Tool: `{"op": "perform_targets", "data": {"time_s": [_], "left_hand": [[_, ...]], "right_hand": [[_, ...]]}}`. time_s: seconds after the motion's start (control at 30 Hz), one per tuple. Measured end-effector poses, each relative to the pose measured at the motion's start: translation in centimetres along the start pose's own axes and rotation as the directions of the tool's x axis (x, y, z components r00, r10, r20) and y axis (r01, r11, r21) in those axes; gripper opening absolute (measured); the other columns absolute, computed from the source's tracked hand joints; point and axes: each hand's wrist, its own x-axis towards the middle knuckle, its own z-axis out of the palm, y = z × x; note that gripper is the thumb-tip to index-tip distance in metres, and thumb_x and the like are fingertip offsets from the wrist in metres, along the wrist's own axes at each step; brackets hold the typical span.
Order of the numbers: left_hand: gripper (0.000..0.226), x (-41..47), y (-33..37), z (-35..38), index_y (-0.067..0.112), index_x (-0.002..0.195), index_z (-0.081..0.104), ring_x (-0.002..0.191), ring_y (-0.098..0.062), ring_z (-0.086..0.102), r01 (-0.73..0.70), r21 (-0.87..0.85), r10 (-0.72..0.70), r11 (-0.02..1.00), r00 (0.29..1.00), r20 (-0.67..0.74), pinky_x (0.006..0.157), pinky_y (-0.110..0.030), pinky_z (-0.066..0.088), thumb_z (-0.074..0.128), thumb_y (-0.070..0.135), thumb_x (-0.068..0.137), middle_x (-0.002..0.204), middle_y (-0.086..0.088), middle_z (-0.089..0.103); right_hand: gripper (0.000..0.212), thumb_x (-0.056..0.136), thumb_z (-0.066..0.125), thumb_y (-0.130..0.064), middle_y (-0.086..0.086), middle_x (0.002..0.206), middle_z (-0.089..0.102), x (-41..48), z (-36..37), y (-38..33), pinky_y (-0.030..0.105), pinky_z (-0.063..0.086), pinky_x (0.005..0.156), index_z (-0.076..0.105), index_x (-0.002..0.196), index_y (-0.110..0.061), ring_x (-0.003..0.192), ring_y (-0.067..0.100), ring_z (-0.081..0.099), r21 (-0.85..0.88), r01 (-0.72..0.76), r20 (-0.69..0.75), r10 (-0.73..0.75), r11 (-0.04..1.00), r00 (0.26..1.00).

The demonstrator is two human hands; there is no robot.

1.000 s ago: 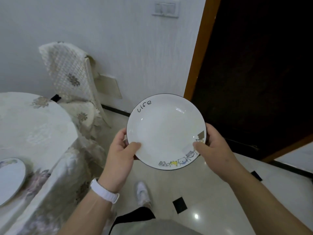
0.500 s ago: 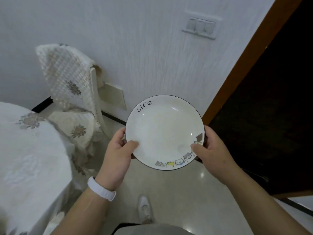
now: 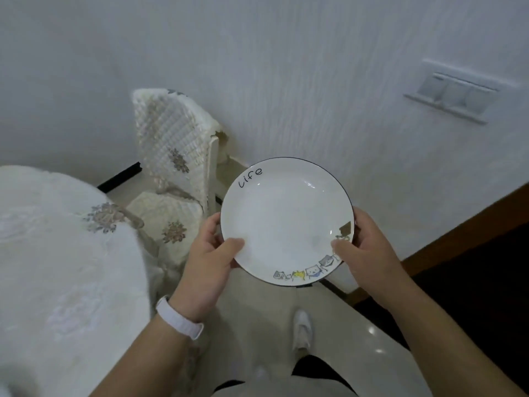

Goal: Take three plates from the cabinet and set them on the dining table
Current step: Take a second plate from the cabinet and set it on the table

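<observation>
A white plate point(image 3: 286, 222) with a dark rim, the word "Life" and small cartoon cats along its near edge is held level in front of me. My left hand point(image 3: 210, 262) grips its left edge, thumb on top. My right hand point(image 3: 363, 253) grips the right edge the same way. The dining table point(image 3: 57, 267), covered in a white embroidered cloth, fills the left side, to the left of the plate. No plate shows on the visible part of the table. The cabinet is out of view.
A chair point(image 3: 171, 173) with a quilted cream cover stands against the wall between the table and the plate. A light switch panel point(image 3: 455, 93) is on the wall at right. A dark doorway with a wooden frame point(image 3: 472, 224) lies at the lower right. My shoe point(image 3: 302, 328) is on the glossy floor.
My view has swung left: the doorway slid off to the right and the table and chair moved closer to the centre. Both hands keep the same grip on the plate.
</observation>
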Motion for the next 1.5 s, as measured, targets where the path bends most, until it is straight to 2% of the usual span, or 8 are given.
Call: {"op": "perform_targets", "data": {"time_s": [0.23,0.37,0.5,0.7,1.03,1.2,1.33,1.5], "left_hand": [[0.040,6.2,0.8,-0.2,0.023,0.110,0.061,0.069,-0.022,0.063,0.017,0.021,-0.012,1.000,0.975,-0.221,0.053,-0.029,0.051,0.049,-0.009,0.089,0.083,-0.005,0.070],[0.043,10.1,2.4,0.2,0.026,0.113,0.061,0.073,-0.021,0.067,-0.007,0.008,0.010,1.000,0.932,-0.361,0.052,-0.025,0.052,0.048,-0.008,0.090,0.094,-0.004,0.071],[0.043,12.9,3.7,0.0,0.030,0.120,0.059,0.088,-0.027,0.071,-0.016,0.054,0.041,0.998,0.871,-0.489,0.072,-0.046,0.059,0.051,-0.001,0.091,0.101,0.001,0.073],[0.041,13.2,5.0,-0.5,0.025,0.119,0.059,0.083,-0.025,0.072,-0.119,-0.027,0.068,0.992,0.722,-0.689,0.062,-0.038,0.060,0.048,-0.003,0.092,0.098,0.000,0.074],[0.041,8.9,5.9,-7.3,0.017,0.125,0.057,0.079,-0.025,0.070,-0.220,-0.067,0.037,0.973,0.439,-0.898,0.059,-0.031,0.055,0.045,-0.004,0.091,0.099,-0.009,0.073],[0.041,10.2,5.6,-12.4,0.016,0.123,0.058,0.077,-0.025,0.070,-0.260,-0.113,0.004,0.959,0.412,-0.911,0.056,-0.028,0.053,0.044,-0.005,0.090,0.097,-0.009,0.074],[0.041,12.8,6.9,-17.7,0.017,0.121,0.059,0.076,-0.023,0.069,-0.288,-0.121,0.010,0.950,0.414,-0.910,0.056,-0.028,0.053,0.045,-0.005,0.090,0.095,-0.005,0.075],[0.041,14.3,9.6,-23.5,0.021,0.117,0.061,0.072,-0.022,0.068,-0.321,-0.096,0.050,0.942,0.418,-0.907,0.057,-0.028,0.053,0.047,-0.006,0.089,0.089,-0.008,0.074]], "right_hand": [[0.048,0.085,0.051,0.003,-0.011,0.106,0.072,11.1,1.9,0.7,0.030,0.055,0.080,0.059,0.114,-0.035,0.099,0.011,0.067,0.067,-0.015,0.192,0.002,0.998,0.981],[0.049,0.086,0.049,0.005,-0.009,0.104,0.071,17.8,2.8,-0.8,0.024,0.054,0.067,0.057,0.118,-0.031,0.094,0.013,0.067,0.106,0.011,0.327,-0.046,0.994,0.944],[0.053,0.086,0.049,0.006,-0.011,0.099,0.070,23.4,4.1,-2.8,0.018,0.050,0.059,0.054,0.122,-0.032,0.081,0.005,0.064,0.148,0.017,0.448,-0.082,0.989,0.890],[0.044,0.081,0.050,-0.002,-0.002,0.103,0.073,28.1,8.0,-5.4,0.041,0.060,0.078,0.060,0.116,-0.028,0.095,0.019,0.069,0.207,0.001,0.627,-0.133,0.978,0.767],[0.049,0.074,0.051,-0.007,0.006,0.102,0.071,29.1,20.2,-9.6,0.033,0.061,0.070,0.059,0.118,-0.028,0.093,0.024,0.068,0.187,0.053,0.860,-0.190,0.981,0.473],[0.050,0.086,0.051,0.006,0.010,0.103,0.068,30.1,25.9,-10.9,0.044,0.058,0.072,0.057,0.109,-0.038,0.096,0.034,0.063,0.130,0.130,0.880,-0.175,0.983,0.442],[0.054,0.088,0.050,0.004,0.002,0.101,0.070,31.7,30.9,-12.6,0.036,0.058,0.066,0.055,0.111,-0.044,0.093,0.030,0.065,0.101,0.138,0.875,-0.154,0.985,0.459],[0.050,0.077,0.054,-0.014,-0.004,0.102,0.072,33.2,36.8,-15.4,0.049,0.059,0.078,0.057,0.112,-0.050,0.097,0.029,0.067,0.085,0.187,0.880,-0.162,0.979,0.446]]}}
